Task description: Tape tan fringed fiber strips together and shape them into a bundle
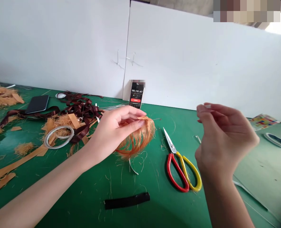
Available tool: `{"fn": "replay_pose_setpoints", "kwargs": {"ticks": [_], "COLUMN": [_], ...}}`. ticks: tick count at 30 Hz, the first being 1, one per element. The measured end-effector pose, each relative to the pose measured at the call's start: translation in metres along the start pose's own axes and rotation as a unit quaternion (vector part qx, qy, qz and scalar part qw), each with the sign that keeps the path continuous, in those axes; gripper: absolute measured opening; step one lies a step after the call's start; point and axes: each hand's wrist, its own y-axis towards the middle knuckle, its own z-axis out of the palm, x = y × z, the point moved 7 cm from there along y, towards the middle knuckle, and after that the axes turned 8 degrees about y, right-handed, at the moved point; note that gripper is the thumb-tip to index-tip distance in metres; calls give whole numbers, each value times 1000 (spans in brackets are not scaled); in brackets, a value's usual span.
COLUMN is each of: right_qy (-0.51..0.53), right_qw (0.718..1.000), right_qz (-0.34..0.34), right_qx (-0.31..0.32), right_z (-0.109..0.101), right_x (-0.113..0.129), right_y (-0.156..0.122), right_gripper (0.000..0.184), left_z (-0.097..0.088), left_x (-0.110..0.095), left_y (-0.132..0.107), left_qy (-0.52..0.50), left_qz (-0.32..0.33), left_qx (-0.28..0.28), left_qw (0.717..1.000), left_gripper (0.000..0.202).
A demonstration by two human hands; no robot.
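Note:
Between the thumb and fingers of my left hand (121,126) is a curled orange fringed ribbon (140,139), its frayed strands hanging over the table. My right hand (221,133) is raised at the right, with thumb and fingertips pinched on a small white piece (208,106); its kind is too small to tell. Below and between the hands lie scissors (172,155), one handle red and one yellow, with the blades pointing away from me. Closer to me rests a short black strip (127,201).
The green table (83,193) carries loose threads. At left are a tape roll (59,137), dark brown ribbon (88,107), tan frayed scraps (24,148) and a dark phone (37,104). A phone with a timer (137,95) leans on the white panel (178,57). Another roll (277,140) lies right.

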Motion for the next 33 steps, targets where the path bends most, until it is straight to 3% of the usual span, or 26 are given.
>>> {"fn": "replay_pose_setpoints", "kwargs": {"ticks": [4, 8, 13, 17, 22, 28, 33], "right_qy": [4, 29, 40, 63, 70, 96, 86], "right_qw": [1000, 999, 998, 996, 991, 961, 953], "right_qz": [-17, -27, 56, 60, 90, 182, 199], "right_qx": [-17, -1, -14, 5, 71, 185, 213], "right_z": [-1, -4, -7, 1, 17, 40, 46], "right_x": [5, 10, -7, 2, 18, 11, 4], "right_y": [3, 7, 10, 1, -18, -41, -47], "right_gripper": [11, 43, 11, 11, 25, 7, 4], "left_z": [7, 11, 9, 6, 10, 17, 19], "left_x": [13, 20, 13, 10, 15, 18, 18], "left_y": [3, 2, 2, 2, 3, 1, 2], "left_qy": [-14, -58, 10, 28, 28, 17, 15], "left_qz": [-28, -34, 18, 37, 5, -5, -1], "left_qx": [27, 35, 16, -10, -5, 47, 60], "left_qw": [999, 997, 1000, 999, 1000, 999, 998], "left_gripper": [23, 19, 14, 10, 15, 19, 16]}}
